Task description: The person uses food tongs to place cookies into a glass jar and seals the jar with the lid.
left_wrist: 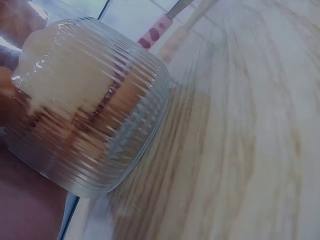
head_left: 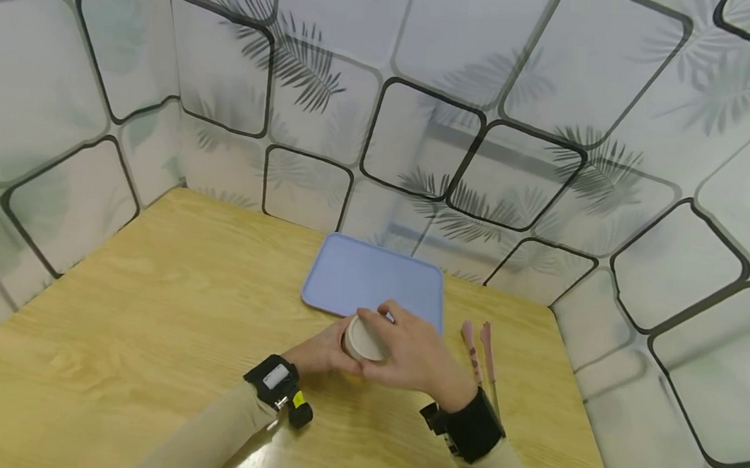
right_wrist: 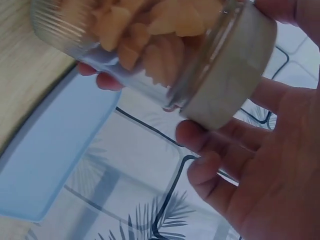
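A ribbed clear glass jar (left_wrist: 125, 120) with a pale lid (head_left: 361, 341) is held tilted above the wooden table. Inside it are tan-orange, ruffled pieces (right_wrist: 165, 55), whose exact kind I cannot tell. My left hand (head_left: 323, 348) grips the jar's glass body from the left. On the lid's side is my right hand (head_left: 416, 349), its thumb and fingers curled round the rim, as the right wrist view shows. The lid sits on the jar's mouth. In the head view, the hands hide most of the glass.
Just beyond the hands a blue tray (head_left: 373, 276) lies against the back curtain. Two utensils with pink handles (head_left: 469, 341) and metal shafts lie to the right, partly hidden by my right forearm. A patterned curtain (head_left: 314, 188) borders the wooden table (head_left: 174, 301).
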`<state>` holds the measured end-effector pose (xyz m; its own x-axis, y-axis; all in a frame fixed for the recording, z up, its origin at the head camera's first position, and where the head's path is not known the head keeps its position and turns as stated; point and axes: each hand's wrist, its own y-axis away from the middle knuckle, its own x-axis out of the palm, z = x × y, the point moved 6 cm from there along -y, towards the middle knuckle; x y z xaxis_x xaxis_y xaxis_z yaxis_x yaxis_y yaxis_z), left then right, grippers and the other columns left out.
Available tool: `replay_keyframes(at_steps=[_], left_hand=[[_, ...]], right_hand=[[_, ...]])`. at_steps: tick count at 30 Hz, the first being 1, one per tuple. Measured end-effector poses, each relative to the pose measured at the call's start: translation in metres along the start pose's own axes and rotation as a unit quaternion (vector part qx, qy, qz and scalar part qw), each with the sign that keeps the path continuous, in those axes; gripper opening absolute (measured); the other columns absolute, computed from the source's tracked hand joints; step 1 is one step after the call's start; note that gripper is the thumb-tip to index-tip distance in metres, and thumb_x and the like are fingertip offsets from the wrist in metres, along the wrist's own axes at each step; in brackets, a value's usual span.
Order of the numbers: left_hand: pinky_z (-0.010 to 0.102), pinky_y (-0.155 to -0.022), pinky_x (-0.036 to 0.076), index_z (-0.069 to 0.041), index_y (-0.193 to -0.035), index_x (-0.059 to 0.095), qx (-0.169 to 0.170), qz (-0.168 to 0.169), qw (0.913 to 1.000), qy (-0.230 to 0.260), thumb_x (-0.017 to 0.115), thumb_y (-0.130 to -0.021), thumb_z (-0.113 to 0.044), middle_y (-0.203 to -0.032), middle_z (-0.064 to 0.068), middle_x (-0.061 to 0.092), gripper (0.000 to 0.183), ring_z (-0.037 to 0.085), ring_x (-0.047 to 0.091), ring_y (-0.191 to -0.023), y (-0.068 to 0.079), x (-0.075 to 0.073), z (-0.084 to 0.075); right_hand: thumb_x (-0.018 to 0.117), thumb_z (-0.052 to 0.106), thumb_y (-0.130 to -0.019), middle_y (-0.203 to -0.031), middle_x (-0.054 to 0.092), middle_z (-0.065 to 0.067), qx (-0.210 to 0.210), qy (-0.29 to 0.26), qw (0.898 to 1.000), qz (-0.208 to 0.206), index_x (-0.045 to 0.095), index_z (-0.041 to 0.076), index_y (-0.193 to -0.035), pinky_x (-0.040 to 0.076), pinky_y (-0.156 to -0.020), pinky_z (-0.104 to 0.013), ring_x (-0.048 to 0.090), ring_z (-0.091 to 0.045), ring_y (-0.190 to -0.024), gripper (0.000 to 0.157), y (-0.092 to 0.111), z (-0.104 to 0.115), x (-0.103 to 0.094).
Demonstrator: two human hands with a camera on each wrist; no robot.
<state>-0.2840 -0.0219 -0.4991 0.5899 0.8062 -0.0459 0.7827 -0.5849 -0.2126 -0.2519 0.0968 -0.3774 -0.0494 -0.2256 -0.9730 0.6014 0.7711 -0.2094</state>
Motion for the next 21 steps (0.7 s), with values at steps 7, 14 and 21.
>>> replay_keyframes(at_steps=[7, 14, 21], left_hand=[[0.027, -0.107, 0.044, 0.005, -0.152, 0.032, -0.002, 0.003, 0.9998, 0.017, 0.077, -0.071, -0.009, -0.140, 0.024, 0.052, 0.093, 0.021, 0.054, -0.123, -0.0014, 0.0039, -0.0015], [0.029, -0.107, 0.045, 0.002, -0.152, 0.032, 0.002, 0.015, 0.9995, 0.027, 0.080, -0.075, -0.005, -0.142, 0.025, 0.050, 0.091, 0.023, 0.053, -0.124, -0.0056, 0.0092, 0.0011], [0.034, -0.107, 0.046, -0.001, -0.145, 0.040, -0.012, 0.002, 0.9997, 0.019, 0.082, -0.073, -0.002, -0.140, 0.021, 0.052, 0.083, 0.024, 0.056, -0.122, -0.0063, 0.0068, 0.0031]], right_hand=[[0.072, 0.053, -0.086, -0.109, 0.063, -0.012, 0.018, 0.014, 1.000, 0.020, 0.061, 0.013, -0.139, 0.054, -0.062, -0.030, 0.064, -0.019, -0.077, 0.067, -0.0029, 0.0047, -0.0071], [0.069, 0.056, -0.087, -0.088, 0.059, -0.012, 0.119, 0.047, 0.992, 0.014, 0.066, 0.005, -0.116, 0.051, -0.052, -0.032, 0.055, -0.021, -0.061, 0.058, -0.0018, 0.0070, -0.0066], [0.058, 0.075, -0.087, -0.081, 0.062, -0.014, 0.212, 0.123, 0.970, -0.007, 0.065, 0.000, -0.102, 0.051, -0.045, -0.036, 0.058, -0.027, -0.055, 0.077, -0.0077, 0.0076, 0.0019]])
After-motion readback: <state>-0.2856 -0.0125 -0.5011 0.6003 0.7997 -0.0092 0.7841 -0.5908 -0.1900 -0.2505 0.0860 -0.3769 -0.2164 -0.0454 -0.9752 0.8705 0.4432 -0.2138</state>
